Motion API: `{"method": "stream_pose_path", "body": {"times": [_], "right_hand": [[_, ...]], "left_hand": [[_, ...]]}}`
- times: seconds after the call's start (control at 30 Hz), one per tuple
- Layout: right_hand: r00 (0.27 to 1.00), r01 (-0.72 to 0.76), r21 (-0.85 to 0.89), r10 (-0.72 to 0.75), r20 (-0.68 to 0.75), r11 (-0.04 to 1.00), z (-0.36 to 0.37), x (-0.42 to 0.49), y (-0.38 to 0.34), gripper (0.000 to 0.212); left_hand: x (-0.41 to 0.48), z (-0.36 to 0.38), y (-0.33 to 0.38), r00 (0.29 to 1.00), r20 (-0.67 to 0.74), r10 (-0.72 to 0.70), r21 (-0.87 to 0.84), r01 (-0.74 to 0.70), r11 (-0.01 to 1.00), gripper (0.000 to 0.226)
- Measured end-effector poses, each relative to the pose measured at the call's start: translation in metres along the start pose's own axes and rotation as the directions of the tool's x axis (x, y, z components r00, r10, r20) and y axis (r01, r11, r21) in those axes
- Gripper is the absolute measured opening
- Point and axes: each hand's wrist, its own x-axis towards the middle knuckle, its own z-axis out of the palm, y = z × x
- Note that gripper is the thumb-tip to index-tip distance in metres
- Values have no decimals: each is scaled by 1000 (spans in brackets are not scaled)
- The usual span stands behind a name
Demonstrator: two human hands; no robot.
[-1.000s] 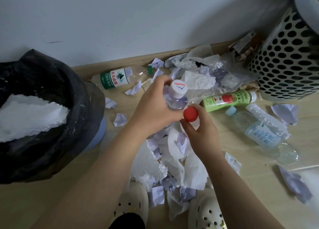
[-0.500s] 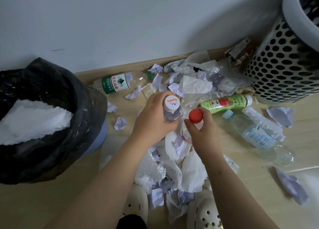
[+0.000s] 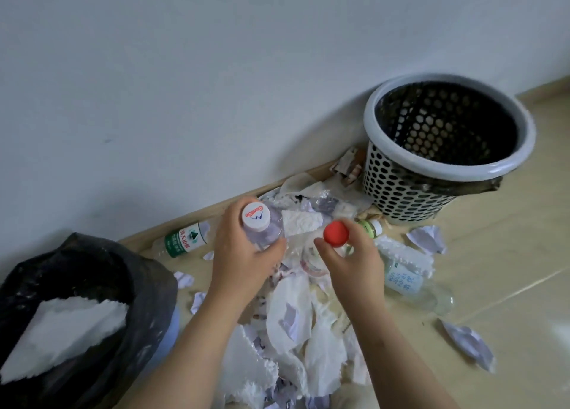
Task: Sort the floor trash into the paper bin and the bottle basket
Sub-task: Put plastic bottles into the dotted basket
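Pale flooring [image 3: 509,285] ran up to a white wall [image 3: 216,84], with trash strewn between two containers. The left hand [image 3: 243,254] had its fingers curled round the shoulder of a clear white-capped bottle [image 3: 255,223], held cap-up. The right hand [image 3: 351,263] gripped a red-capped bottle [image 3: 336,234] just under the cap, its body mostly hidden by the palm. The two bottles sat near each other but apart, above the paper pile [image 3: 293,316].

Further out, a green-labelled bottle [image 3: 185,239] lay by the skirting and a blue-labelled bottle [image 3: 404,280] lay to the right. The perforated basket [image 3: 401,198] showed no bottle inside, as far as its dark interior could be read. The black-bagged bin [image 3: 148,285] held one white sheet [image 3: 61,325]. Sorting looked barely begun: most paper and every bottle remained outside.
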Motion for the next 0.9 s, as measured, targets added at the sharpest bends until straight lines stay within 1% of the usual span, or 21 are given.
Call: {"method": "stream_pose_path", "body": {"times": [0.07,0.1,0.17,0.2,0.3,0.4,0.5,0.53,0.6,0.67,0.73,0.77,0.83,0.9], "right_hand": [[997,37,8,-37,-64,999,-21,5,-14,25],[993,58,20,-56,-101,998,-33,8,-23,27],[980,95,40,-86,-180,995,-54,16,-39,34],[967,125,47,-111,-230,991,-66,22,-47,34],[914,177,47,-146,-379,983,-98,37,-65,23],[839,200,58,-141,-526,978,-124,51,-79,24],[792,223,90,-126,-597,971,-143,67,-90,24],[784,220,105,-112,-610,970,-150,75,-91,24],[794,167,122,-60,-605,978,-157,92,-88,31],[844,126,143,-30,-535,982,-159,106,-78,41],[912,46,160,24,-409,986,-156,114,-67,51],[935,2,159,55,-351,987,-154,115,-62,54],[959,-59,164,102,-266,985,-150,113,-52,56],[964,-105,164,141,-225,981,-144,109,-43,54]], "left_hand": [[9,-1,26,997,-44,56,-12,-57,998,53],[13,0,40,996,-57,69,-20,-70,997,52],[21,4,64,996,-35,81,-58,-83,995,55],[24,7,79,994,-28,108,-71,-110,991,56],[32,18,116,984,-46,173,-93,-177,980,56],[41,32,151,964,-124,236,-129,-252,959,59],[52,47,173,952,-172,254,-172,-283,944,60],[57,54,179,954,-164,251,-194,-280,940,61],[65,67,187,972,-64,227,-231,-236,944,60],[73,83,188,976,123,178,-280,-138,950,57],[78,93,184,941,325,93,-289,5,957,68],[79,95,181,917,396,49,-263,62,963,75],[80,96,171,875,484,-8,-207,124,970,75],[79,95,160,853,520,-53,-153,154,976,68]]}}
